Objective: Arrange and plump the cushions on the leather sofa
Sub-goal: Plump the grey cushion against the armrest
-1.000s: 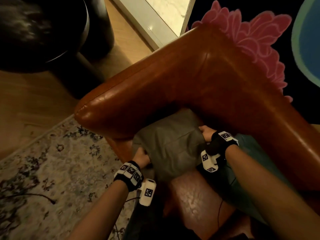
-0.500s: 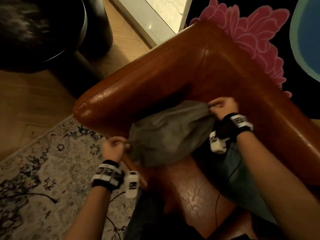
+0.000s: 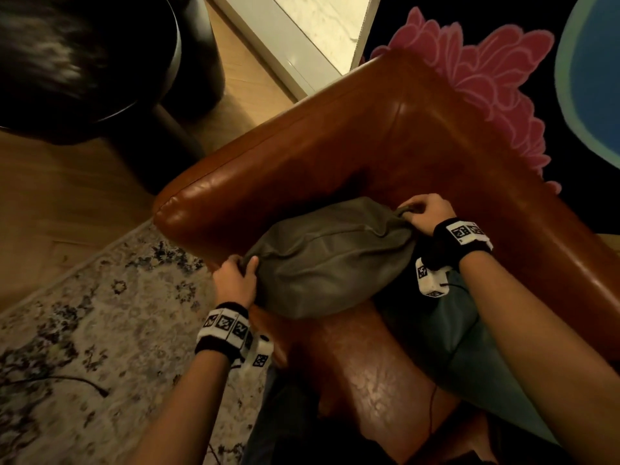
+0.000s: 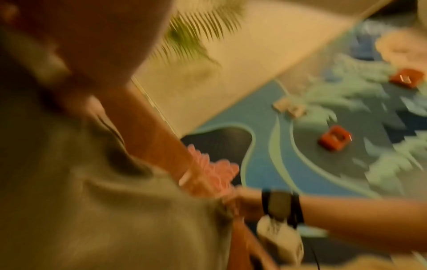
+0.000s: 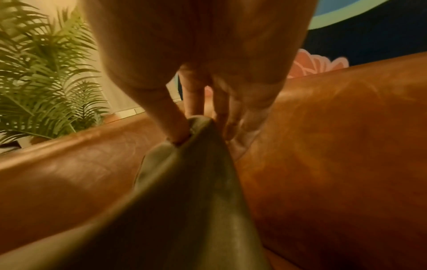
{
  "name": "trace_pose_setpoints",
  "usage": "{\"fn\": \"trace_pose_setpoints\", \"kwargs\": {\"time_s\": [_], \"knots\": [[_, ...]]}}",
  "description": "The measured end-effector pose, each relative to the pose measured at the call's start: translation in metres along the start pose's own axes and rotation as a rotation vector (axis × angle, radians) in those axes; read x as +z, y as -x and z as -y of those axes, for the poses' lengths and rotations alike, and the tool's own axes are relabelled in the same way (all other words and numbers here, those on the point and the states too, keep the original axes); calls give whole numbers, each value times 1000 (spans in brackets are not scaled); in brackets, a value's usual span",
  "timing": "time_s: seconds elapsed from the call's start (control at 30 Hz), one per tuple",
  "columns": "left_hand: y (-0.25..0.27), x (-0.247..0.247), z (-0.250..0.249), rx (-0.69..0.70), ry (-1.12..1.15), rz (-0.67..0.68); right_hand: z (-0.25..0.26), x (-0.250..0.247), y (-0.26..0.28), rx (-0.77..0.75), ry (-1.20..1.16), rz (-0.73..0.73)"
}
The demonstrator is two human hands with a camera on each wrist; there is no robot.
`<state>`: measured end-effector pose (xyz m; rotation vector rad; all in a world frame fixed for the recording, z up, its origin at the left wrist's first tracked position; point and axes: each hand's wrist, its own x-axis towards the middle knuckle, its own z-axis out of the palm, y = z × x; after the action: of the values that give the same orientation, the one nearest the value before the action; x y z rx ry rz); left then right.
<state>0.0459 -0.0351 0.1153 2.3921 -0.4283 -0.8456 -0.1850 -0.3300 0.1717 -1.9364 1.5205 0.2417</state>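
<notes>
An olive-grey cushion lies in the corner of the brown leather sofa, against its armrest. My left hand grips the cushion's near-left corner. My right hand pinches its far-right corner, thumb and fingers closed on the fabric. The cushion hangs stretched between both hands. A teal cushion lies on the seat under my right forearm. The left wrist view is blurred; it shows the cushion and my right hand.
A patterned rug covers the floor left of the sofa. A dark round table stands at the upper left. A palm plant stands beyond the armrest. A wall mural with a pink flower is behind the sofa back.
Both hands left the cushion's sides and took hold of its opposite corners. They pulled it out wide and lifted it; it now lies broader and plumper across the corner.
</notes>
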Motion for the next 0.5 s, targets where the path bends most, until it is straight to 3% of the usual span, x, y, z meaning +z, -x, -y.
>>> {"fn": "trace_pose_setpoints", "kwargs": {"time_s": [0.1, 0.2, 0.3, 0.43, 0.5], "knots": [[4, 8, -3, 63, -31, -91, 7, -3, 1, -57, 93, -19], [19, 4, 12, 89, 81, -102, -2, -7, 5, -22, 87, -169], [41, -19, 17, 54, 181, -165, -19, -19, 12, 112, -161, -259], [70, -44, 11, 117, 253, -273, -11, -16, 26, 257, -413, -529], [68, -45, 13, 77, 267, -305, 0, 1, 27, 267, -489, -535]]}}
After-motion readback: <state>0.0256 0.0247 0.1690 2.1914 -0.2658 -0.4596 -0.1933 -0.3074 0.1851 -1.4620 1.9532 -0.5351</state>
